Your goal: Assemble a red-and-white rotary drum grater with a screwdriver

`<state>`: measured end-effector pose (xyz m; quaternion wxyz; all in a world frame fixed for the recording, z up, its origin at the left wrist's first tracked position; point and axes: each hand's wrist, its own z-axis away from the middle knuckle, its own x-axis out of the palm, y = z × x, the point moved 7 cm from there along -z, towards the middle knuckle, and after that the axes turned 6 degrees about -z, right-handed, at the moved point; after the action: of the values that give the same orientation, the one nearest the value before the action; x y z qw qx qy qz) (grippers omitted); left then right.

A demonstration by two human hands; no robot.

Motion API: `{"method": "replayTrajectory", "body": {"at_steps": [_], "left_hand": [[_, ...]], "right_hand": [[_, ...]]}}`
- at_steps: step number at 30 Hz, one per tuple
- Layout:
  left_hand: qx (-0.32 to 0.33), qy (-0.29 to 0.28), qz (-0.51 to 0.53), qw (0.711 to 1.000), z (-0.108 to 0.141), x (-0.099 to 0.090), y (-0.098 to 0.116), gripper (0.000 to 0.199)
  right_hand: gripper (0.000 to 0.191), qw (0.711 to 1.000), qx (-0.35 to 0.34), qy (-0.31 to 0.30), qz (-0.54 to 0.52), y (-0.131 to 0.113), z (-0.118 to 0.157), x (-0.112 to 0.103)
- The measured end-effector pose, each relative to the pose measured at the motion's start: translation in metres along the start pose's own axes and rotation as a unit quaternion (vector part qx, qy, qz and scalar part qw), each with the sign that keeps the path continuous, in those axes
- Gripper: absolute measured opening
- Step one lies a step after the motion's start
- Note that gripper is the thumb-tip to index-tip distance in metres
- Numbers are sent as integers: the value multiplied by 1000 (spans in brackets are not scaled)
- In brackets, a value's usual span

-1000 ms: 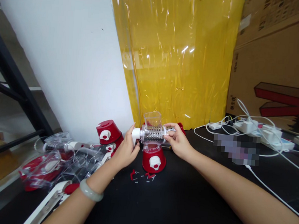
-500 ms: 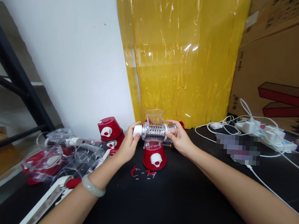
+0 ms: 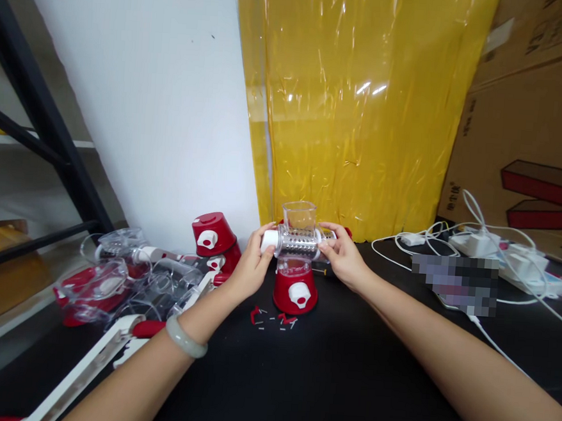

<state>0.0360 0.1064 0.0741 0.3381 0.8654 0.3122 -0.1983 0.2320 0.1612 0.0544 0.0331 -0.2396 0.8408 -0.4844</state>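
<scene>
A grater with a red base, a clear hopper and a perforated metal drum stands upright on the black table. My left hand is closed round the white end piece at the drum's left side. At the drum's right end, the fingers and thumb of my right hand grip the metal drum by its white rim. In front of the base lie small red parts and several little metal pins.
Stacked red bases stand at the left, beside a pile of clear plastic parts. A white arm lies nearer. At the right are a phone, white cables and a power strip. A yellow curtain hangs behind.
The view has shifted a little, so the scene sits slightly further right. Both hands keep their hold on the ends of the drum assembly.
</scene>
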Motion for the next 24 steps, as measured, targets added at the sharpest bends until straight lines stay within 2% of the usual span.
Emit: {"method": "replayTrajectory", "body": {"at_steps": [8, 13, 15, 17, 20, 22, 24], "left_hand": [[12, -14, -66, 998, 1, -10, 2, 51], [-49, -24, -18, 998, 11, -15, -14, 68], [-65, -69, -7, 995, 16, -17, -19, 73], [-59, -151, -33, 986, 20, -19, -20, 72], [-47, -280, -154, 946, 28, -22, -20, 54], [-53, -314, -233, 919, 33, -27, -17, 35], [-62, -315, -271, 907, 38, -31, -10, 22]], "right_hand": [[69, 999, 26, -35, -25, 0, 2, -2], [71, 999, 35, -29, -30, 5, 5, -5], [71, 999, 35, -26, -27, 6, 5, -6], [70, 999, 33, -25, -23, 7, 4, -8], [66, 999, 22, -21, -18, 9, 4, -9], [61, 1000, 7, -16, -6, 9, 5, -9], [56, 1000, -8, -16, 11, 9, 6, -9]]}}
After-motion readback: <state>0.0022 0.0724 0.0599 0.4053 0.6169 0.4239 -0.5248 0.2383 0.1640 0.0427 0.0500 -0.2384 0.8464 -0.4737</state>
